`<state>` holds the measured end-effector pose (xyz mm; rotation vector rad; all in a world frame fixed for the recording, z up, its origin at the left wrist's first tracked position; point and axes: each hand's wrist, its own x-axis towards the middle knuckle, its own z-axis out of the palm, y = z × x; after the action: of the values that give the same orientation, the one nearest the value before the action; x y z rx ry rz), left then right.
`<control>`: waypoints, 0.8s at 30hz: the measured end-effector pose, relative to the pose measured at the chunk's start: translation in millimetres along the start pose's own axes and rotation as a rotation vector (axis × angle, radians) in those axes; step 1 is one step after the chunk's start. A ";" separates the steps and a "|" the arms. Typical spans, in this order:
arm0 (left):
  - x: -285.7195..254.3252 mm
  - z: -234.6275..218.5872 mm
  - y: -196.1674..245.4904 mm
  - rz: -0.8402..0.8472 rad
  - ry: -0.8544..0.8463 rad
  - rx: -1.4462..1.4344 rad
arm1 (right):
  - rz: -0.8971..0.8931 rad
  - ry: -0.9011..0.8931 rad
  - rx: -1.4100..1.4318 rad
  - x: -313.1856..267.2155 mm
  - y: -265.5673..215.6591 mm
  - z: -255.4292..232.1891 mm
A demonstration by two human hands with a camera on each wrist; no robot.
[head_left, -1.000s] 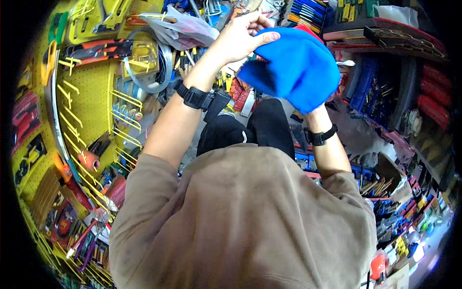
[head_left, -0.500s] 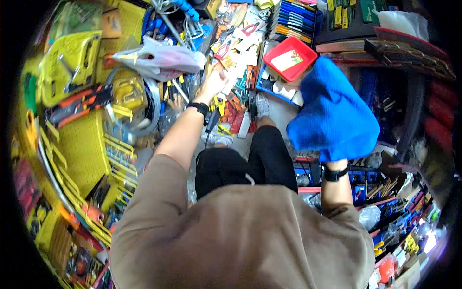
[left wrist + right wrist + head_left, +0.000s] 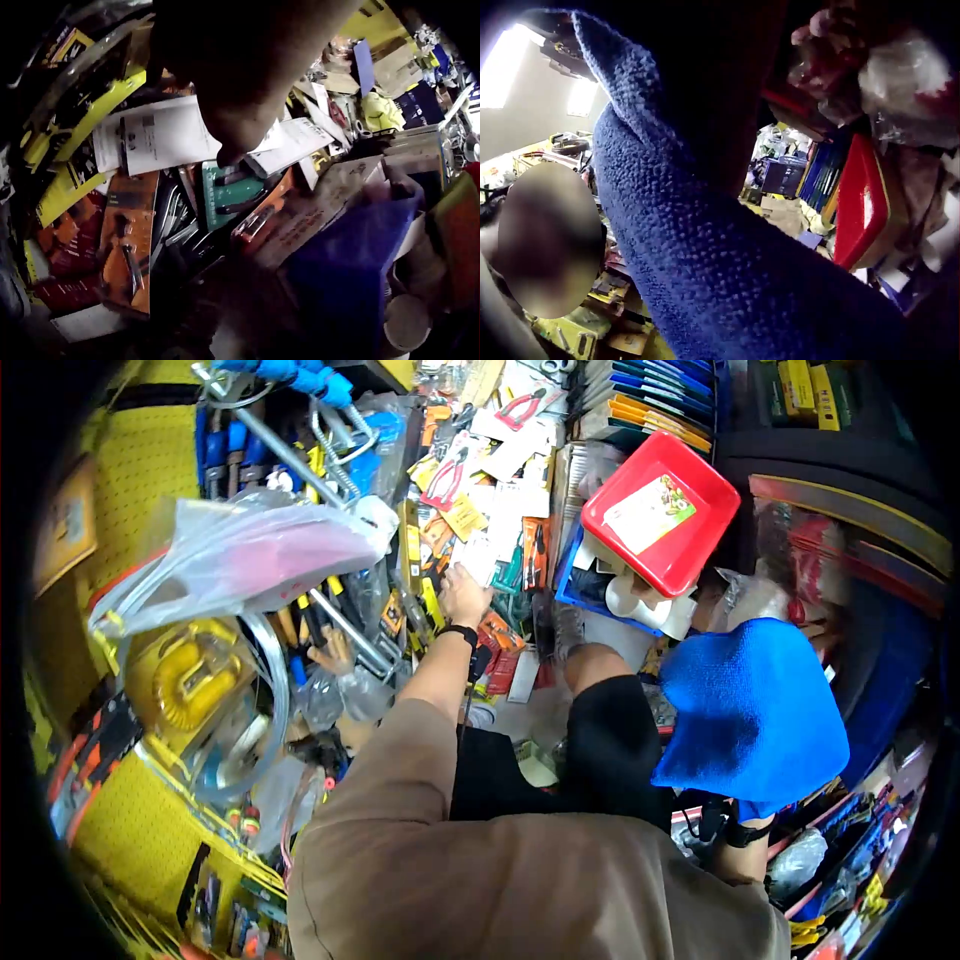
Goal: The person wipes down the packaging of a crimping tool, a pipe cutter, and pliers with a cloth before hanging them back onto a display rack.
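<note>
My left hand (image 3: 465, 600) reaches down into a pile of packaged hand tools. In the left wrist view its thumb (image 3: 231, 142) overlaps white printed packs (image 3: 161, 139), beside a green pack (image 3: 232, 196); the fingers are mostly hidden, and I cannot tell whether they grip a pack. On the right, a blue towel-like cloth (image 3: 755, 710) covers my right hand, held out low near the knee. Seen from the right wrist, the cloth (image 3: 682, 232) bunches and folds around that dark, shadowed hand (image 3: 724, 90).
A red tray (image 3: 700, 525) with a printed card sits over a blue bin (image 3: 580, 585) ahead. At left, a plastic bag (image 3: 250, 555) hangs by a yellow pegboard (image 3: 130, 800). Red-handled pliers (image 3: 447, 478) lie among the packs. Crowded shelves line the right.
My left hand has left the blue cloth and moved down onto the packs. The right hand has carried the cloth right and nearer the body, uncovering the red tray. The head view has shifted.
</note>
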<state>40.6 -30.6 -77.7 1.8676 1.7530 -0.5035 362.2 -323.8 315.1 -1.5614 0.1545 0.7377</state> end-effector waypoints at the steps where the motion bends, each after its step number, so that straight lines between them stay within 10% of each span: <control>1: 5.4 11.3 0.9 -0.037 0.032 0.012 | -0.003 0.009 -0.004 3.3 4.9 0.2; 24: -1.7 6.3 -50.3 0.167 -0.134 -0.367 | -0.140 -0.032 -0.052 -22.0 25.9 24.1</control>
<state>-9.0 -34.6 -87.8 1.6591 1.4712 -0.2189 323.1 -312.4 306.1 -1.5920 0.0027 0.6607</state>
